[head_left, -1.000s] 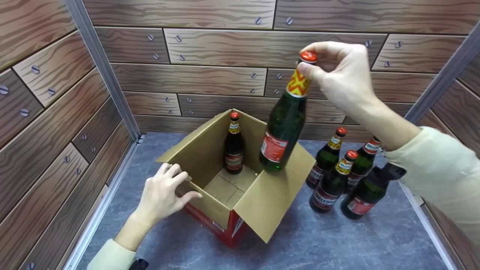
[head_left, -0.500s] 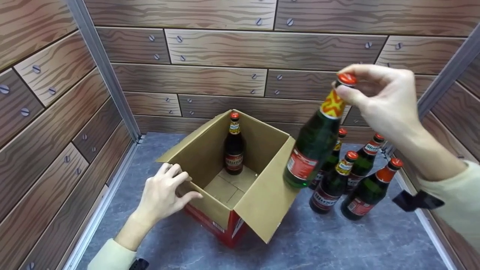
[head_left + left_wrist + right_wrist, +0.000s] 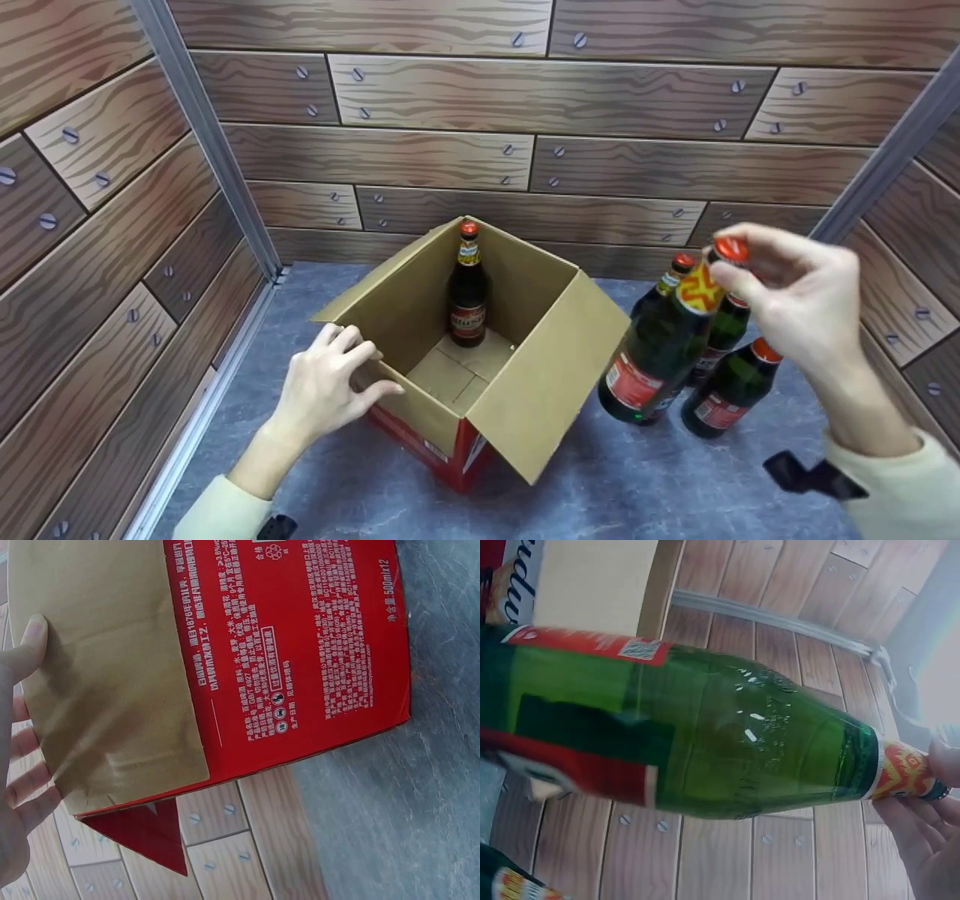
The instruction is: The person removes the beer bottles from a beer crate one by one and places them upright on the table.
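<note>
In the head view my right hand (image 3: 806, 296) pinches a green beer bottle (image 3: 656, 349) by its neck, just under the red cap. The bottle tilts, its base toward the box, and overlaps the standing bottles behind it. The right wrist view shows the green glass body (image 3: 735, 727) and the thumb and fingers at the yellow-and-red neck foil. My left hand (image 3: 326, 382) grips the near-left edge of an open cardboard box (image 3: 420, 409). In the left wrist view its thumb lies on the folded brown flap (image 3: 112, 690), with the other fingers at the flap's edge.
One beer bottle (image 3: 468, 292) stands in the box's far corner. Right of the box, several bottles stand on the grey marbled surface (image 3: 637, 487), including one with a red neck (image 3: 731, 390). A box flap (image 3: 551, 375) sticks out rightward. Wood-patterned walls (image 3: 450, 157) enclose the area.
My right hand has carried the bottle right and down, from over the box's right flap to in front of the standing bottles. The left hand and the box have stayed put.
</note>
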A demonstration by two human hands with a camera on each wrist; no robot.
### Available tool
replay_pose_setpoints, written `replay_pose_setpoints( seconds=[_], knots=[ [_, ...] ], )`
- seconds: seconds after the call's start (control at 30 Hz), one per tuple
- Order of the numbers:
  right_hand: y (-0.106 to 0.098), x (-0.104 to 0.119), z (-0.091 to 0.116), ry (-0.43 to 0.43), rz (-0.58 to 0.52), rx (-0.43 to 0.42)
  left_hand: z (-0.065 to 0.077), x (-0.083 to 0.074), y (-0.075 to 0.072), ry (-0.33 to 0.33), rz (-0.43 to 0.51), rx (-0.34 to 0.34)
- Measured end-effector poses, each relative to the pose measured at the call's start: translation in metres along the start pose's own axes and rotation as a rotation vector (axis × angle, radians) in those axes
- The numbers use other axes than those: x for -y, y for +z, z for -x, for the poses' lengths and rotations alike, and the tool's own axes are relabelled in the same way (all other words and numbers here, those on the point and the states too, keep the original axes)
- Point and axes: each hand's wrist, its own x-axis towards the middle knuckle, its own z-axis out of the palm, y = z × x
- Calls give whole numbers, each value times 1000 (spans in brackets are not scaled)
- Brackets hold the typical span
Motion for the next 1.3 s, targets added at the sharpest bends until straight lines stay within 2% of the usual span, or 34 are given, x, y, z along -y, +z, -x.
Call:
replay_pose_setpoints(
  seconds=[0.37,0.53,0.77,1.0,1.1,1.3],
  knots=[
    [-4,-49,51,13,71,-53,1,1,0,-2,-6,8],
    [-6,-74,68,63,64,-78,1,2,0,-1,-6,11],
    [-8,-106,91,156,161,-84,1,1,0,-2,-8,10],
    [-11,-129,104,180,203,-116,1,1,1,-5,-6,11],
    [-11,-134,107,187,205,-123,1,1,0,-4,-4,13],
    [-12,-140,111,254,183,-128,1,1,1,3,-7,8]
  ],
)
